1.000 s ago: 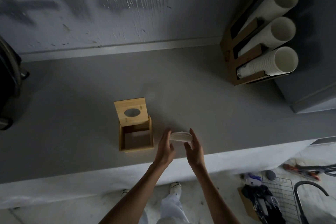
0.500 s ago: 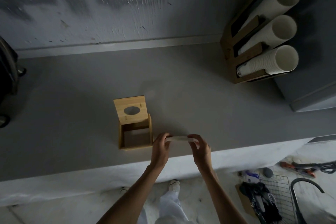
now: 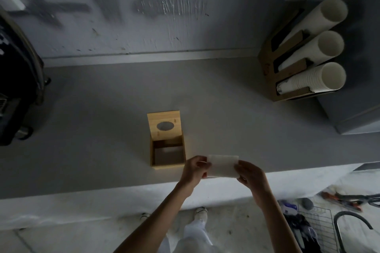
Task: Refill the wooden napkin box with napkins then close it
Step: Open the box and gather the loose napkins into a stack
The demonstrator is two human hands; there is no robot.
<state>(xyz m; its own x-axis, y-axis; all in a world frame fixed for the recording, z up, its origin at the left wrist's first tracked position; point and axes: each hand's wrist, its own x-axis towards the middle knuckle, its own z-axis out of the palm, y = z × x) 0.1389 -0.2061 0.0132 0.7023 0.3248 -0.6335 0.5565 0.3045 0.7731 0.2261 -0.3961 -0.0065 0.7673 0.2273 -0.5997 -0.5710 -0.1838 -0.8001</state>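
Observation:
The wooden napkin box (image 3: 152, 155) stands on the grey counter near its front edge. Its hinged lid (image 3: 164, 118), with an oval hole, is flipped up and back, so the box is open. The inside looks dim with a pale bottom. Just right of the box I hold a white stack of napkins (image 3: 223, 165) flat above the counter edge. My left hand (image 3: 194, 169) grips its left end and my right hand (image 3: 249, 174) grips its right end.
A wooden cup dispenser (image 3: 287, 76) with three rows of white paper cups (image 3: 320, 77) sits at the back right. A dark appliance (image 3: 16, 80) stands at the far left. Below the counter on the right are a wire basket (image 3: 320, 230) and tools on the floor.
The napkin stack went from squeezed between my palms to held flat by both ends. It has been raised slightly and turned so its broad face shows, still right of the box.

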